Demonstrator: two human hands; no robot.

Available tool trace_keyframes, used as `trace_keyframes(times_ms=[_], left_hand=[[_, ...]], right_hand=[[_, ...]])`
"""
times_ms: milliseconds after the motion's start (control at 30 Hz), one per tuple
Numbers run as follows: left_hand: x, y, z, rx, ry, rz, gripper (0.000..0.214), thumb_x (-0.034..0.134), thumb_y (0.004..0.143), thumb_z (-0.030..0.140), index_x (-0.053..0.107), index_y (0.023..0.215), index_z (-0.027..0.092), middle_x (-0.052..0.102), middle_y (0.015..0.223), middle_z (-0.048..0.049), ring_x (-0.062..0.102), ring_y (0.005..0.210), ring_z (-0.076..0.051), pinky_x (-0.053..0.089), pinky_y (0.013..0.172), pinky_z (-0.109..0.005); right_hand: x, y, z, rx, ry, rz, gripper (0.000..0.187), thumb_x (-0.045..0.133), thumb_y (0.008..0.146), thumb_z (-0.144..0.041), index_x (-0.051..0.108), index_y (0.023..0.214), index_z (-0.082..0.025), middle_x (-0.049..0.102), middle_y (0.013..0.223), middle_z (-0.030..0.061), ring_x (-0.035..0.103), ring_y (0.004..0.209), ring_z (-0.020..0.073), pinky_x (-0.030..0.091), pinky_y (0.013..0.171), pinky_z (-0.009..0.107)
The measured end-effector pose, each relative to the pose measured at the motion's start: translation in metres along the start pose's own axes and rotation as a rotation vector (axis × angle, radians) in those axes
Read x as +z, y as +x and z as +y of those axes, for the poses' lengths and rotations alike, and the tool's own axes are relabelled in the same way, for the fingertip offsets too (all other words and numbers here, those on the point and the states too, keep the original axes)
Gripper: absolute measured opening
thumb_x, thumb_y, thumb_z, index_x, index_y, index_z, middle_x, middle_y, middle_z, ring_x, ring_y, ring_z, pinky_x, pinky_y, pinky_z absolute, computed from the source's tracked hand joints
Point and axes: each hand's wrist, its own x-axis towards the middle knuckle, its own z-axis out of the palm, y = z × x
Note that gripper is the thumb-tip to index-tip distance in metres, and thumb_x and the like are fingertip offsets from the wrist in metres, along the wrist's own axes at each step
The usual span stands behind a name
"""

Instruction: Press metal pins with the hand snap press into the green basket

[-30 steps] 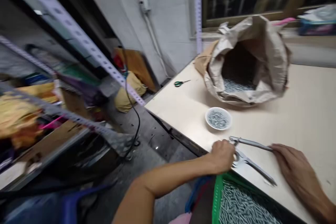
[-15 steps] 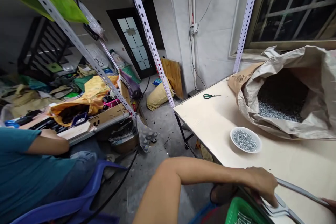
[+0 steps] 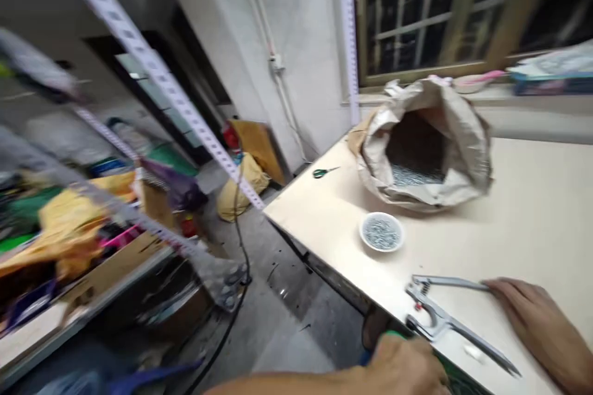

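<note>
Long-handled metal hand-press pliers [image 3: 445, 321], with a spring and a curved jaw, lie on the pale table. My right hand [image 3: 540, 324] rests palm down with its fingers stretched out, fingertips at the end of the upper handle. At the table's near edge, blurred, my left hand [image 3: 403, 367] hangs over a green basket [image 3: 393, 334], which it mostly covers. Its fingers are too smeared to read. Beyond the pliers stands a white bowl [image 3: 362, 237] of small metal pins. Behind it, an open paper sack [image 3: 467, 154] holds more metal pins.
Green-handled scissors [image 3: 319, 173] lie near the table's far left corner. A small white piece [image 3: 475, 353] sits by the lower handle. Perforated metal posts [image 3: 162, 77] and a hanging black cable [image 3: 236, 296] stand left of the table. A cluttered bench [image 3: 92, 284] is farther left.
The view has swung right. My left hand has left the pliers' jaw and moved down to the green basket. My right hand has come further into view beside the handle.
</note>
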Motion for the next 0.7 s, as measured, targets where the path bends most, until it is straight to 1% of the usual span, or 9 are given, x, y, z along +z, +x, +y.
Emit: trace_keyframes(times_ms=[33,100,167,200,233,300,400,567,700], left_hand=[[-0.011,0.002,-0.006,-0.039,0.0,0.078,0.011,0.057,0.084,0.025,0.066,0.081,0.02,0.064,0.079,-0.0022,0.058,0.07,-0.013,0.044,0.059,-0.022],[-0.041,0.011,-0.025,-0.127,0.03,0.253,0.017,0.049,0.089,0.018,0.066,0.085,0.019,0.064,0.084,-0.0039,0.058,0.074,-0.014,0.045,0.065,-0.023],[-0.071,0.026,-0.049,-0.209,0.102,0.413,0.022,0.044,0.091,0.016,0.066,0.089,0.018,0.064,0.089,-0.0056,0.058,0.083,-0.016,0.045,0.074,-0.026],[-0.084,0.035,-0.061,-0.25,0.154,0.474,0.023,0.043,0.092,0.015,0.066,0.091,0.018,0.063,0.091,-0.0063,0.057,0.087,-0.018,0.045,0.076,-0.027],[-0.094,0.043,-0.073,-0.298,0.205,0.508,0.024,0.042,0.092,0.015,0.066,0.092,0.018,0.063,0.092,-0.0068,0.057,0.09,-0.019,0.045,0.078,-0.028],[-0.107,0.058,-0.095,-0.395,0.284,0.512,0.023,0.043,0.092,0.017,0.066,0.09,0.017,0.062,0.09,-0.0071,0.056,0.094,-0.021,0.044,0.079,-0.029],[-0.114,0.075,-0.117,-0.487,0.35,0.463,0.019,0.046,0.092,0.019,0.065,0.09,0.017,0.062,0.094,-0.0067,0.055,0.098,-0.021,0.044,0.076,-0.028],[-0.114,0.095,-0.133,-0.573,0.374,0.44,0.017,0.052,0.09,0.027,0.06,0.102,0.016,0.06,0.106,-0.0085,0.056,0.103,-0.021,0.043,0.075,-0.027],[-0.117,0.105,-0.143,-0.61,0.283,0.378,0.018,0.055,0.089,0.032,0.059,0.098,0.017,0.062,0.102,-0.0072,0.06,0.091,-0.019,0.04,0.07,-0.027]], right_hand=[[-0.004,-0.002,-0.003,0.013,-0.004,-0.048,0.03,0.038,0.092,-0.036,0.063,0.105,-0.025,0.063,0.101,0.0112,0.058,0.092,0.0277,0.049,0.079,0.044],[-0.009,0.002,-0.009,0.073,-0.026,-0.055,0.029,0.037,0.092,-0.03,0.062,0.105,-0.022,0.062,0.102,0.0099,0.057,0.093,0.0263,0.048,0.081,0.042],[-0.012,0.01,-0.014,0.106,-0.034,-0.064,0.028,0.036,0.092,-0.025,0.061,0.104,-0.021,0.062,0.103,0.0098,0.056,0.094,0.0249,0.047,0.082,0.041],[-0.013,0.014,-0.016,0.115,-0.031,-0.057,0.028,0.036,0.092,-0.023,0.061,0.103,-0.022,0.062,0.102,0.0096,0.056,0.094,0.0244,0.046,0.082,0.04],[-0.013,0.016,-0.018,0.119,-0.027,-0.059,0.028,0.036,0.092,-0.022,0.061,0.104,-0.022,0.062,0.102,0.0093,0.056,0.094,0.0242,0.046,0.082,0.04],[-0.012,0.016,-0.019,0.113,-0.024,-0.054,0.027,0.036,0.092,-0.02,0.06,0.105,-0.023,0.062,0.103,0.0084,0.055,0.095,0.0236,0.046,0.08,0.039],[-0.007,0.013,-0.016,0.087,-0.02,-0.041,0.026,0.037,0.093,-0.02,0.059,0.106,-0.023,0.061,0.103,0.0072,0.055,0.096,0.0228,0.046,0.079,0.038],[-0.006,0.013,-0.014,0.073,-0.018,-0.021,0.027,0.035,0.094,-0.02,0.059,0.106,-0.023,0.061,0.103,0.0071,0.055,0.095,0.022,0.047,0.078,0.037],[-0.008,0.016,-0.016,0.067,-0.019,-0.015,0.027,0.035,0.094,-0.021,0.06,0.105,-0.022,0.062,0.101,0.0077,0.056,0.094,0.0222,0.047,0.077,0.037]])
